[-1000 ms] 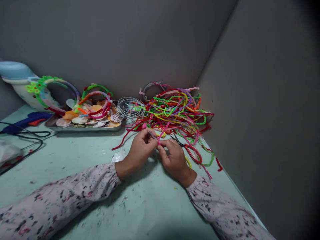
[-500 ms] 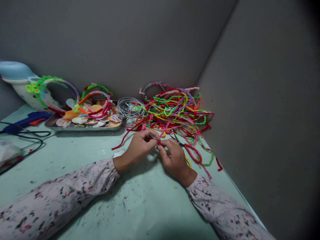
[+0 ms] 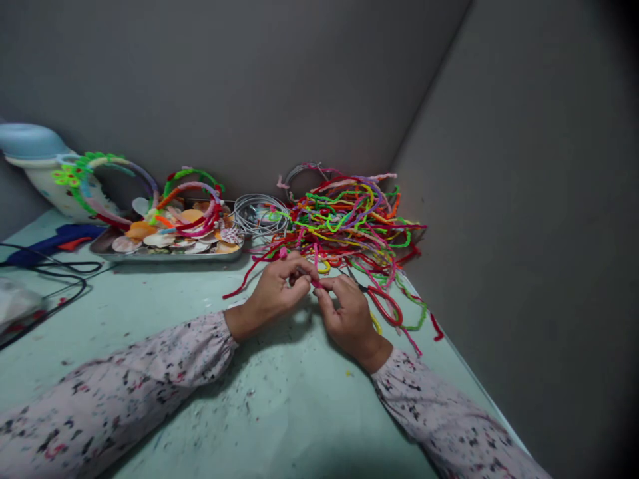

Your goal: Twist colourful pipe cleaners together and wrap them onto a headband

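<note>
Working to the right of the metal tray point(image 3: 167, 258) and nearer than it, above a pale green counter point(image 3: 299, 412). Pinching a pink pipe cleaner point(image 3: 316, 283) in the right hand point(image 3: 345, 316), thumb and forefinger pressed together on it. Curling the fingers of the left hand point(image 3: 272, 287) round a thin grey rod point(image 3: 301, 271), mostly hidden, close beside the pink. Cannot tell whether pink is wound on grey; too small. Wearing loose flowered sleeves point(image 3: 150, 379).

Inside the tray: mixed shells point(image 3: 160, 239). Over its left end: a fuzzy hoop point(image 3: 137, 167) with a green flower. Over its middle: a second hoop point(image 3: 217, 207), red, orange and green.

At the tray's right end: a coil of grey wire point(image 3: 260, 216). Farther right: a tangled heap of pipe cleaners point(image 3: 349, 213), many colours. Right of the tray and nearer: red-handled scissors point(image 3: 398, 313), blades slightly parted.

Just left of the tray: a blue tool point(image 3: 50, 243) with an orange part; behind that, a pale container point(image 3: 60, 186) with a light blue lid. Left and nearer than the tray: black cable point(image 3: 74, 287), looped.
</note>
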Demonstrator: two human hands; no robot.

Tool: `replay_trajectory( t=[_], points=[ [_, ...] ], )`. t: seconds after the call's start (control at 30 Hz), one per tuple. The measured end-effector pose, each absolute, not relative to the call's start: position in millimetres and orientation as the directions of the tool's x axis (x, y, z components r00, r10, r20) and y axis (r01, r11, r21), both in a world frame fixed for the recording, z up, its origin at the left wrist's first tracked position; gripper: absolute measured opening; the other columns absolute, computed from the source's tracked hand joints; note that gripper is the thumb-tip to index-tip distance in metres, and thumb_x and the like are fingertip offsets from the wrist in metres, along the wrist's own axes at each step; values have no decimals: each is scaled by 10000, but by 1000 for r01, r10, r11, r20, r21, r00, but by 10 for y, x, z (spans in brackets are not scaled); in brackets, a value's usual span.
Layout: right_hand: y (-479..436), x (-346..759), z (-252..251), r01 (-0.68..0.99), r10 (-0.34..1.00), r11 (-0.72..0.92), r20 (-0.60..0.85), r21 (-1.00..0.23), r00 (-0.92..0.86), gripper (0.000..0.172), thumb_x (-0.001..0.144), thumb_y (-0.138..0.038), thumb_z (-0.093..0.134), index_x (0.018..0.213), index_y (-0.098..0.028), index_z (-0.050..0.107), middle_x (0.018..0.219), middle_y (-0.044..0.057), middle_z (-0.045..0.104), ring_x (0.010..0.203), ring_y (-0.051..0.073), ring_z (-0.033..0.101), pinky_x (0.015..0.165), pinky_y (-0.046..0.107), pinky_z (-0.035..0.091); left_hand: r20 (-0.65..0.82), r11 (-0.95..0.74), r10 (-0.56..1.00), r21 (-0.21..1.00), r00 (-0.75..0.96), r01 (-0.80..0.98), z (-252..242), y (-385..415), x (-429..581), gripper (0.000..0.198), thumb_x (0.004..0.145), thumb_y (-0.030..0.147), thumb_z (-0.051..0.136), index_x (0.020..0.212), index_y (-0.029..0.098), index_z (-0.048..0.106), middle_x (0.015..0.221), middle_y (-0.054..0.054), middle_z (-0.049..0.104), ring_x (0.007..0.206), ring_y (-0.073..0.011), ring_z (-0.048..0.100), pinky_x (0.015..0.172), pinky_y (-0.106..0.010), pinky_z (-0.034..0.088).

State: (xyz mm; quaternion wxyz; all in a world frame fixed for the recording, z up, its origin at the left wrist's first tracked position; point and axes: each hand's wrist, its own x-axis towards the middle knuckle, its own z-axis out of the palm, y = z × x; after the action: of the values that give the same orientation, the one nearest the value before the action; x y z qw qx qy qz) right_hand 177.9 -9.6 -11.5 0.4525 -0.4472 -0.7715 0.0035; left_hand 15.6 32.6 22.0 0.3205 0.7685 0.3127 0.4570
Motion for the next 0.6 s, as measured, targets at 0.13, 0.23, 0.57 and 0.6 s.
replay_trajectory(
  t=[0.13,0.23,0.57,0.6],
  points=[
    [-93,1772,-109,684,691,603,696,-410,-192,102,897,-184,485,944,-201,574,856,61,645,833,208,572,767,366,460,506,-610,770,763,388,216,221,334,160,165,761,120,476,766,172,632,749,-15,631,736,-146,562,717,-263,429],
    [-97,1773,-110,683,694,601,695,-415,-188,97,899,-183,487,936,-198,576,856,61,648,832,206,573,766,363,459,506,-612,769,759,390,222,211,338,156,163,773,119,482,785,167,637,770,-21,646,750,-147,575,725,-261,435],
    [-113,1785,-111,702,703,578,691,-416,-168,89,904,-187,493,937,-189,576,855,63,644,827,203,562,755,354,453,460,-605,751,766,473,217,224,387,116,147,830,164,494,874,162,635,858,-28,668,796,-143,595,735,-248,437],
    [-110,1784,-109,706,702,575,693,-414,-165,90,905,-188,494,937,-187,578,853,63,644,824,203,561,754,353,452,460,-612,746,757,481,226,222,394,111,146,841,170,490,883,163,630,854,-24,662,788,-141,589,723,-246,432]
  ],
)
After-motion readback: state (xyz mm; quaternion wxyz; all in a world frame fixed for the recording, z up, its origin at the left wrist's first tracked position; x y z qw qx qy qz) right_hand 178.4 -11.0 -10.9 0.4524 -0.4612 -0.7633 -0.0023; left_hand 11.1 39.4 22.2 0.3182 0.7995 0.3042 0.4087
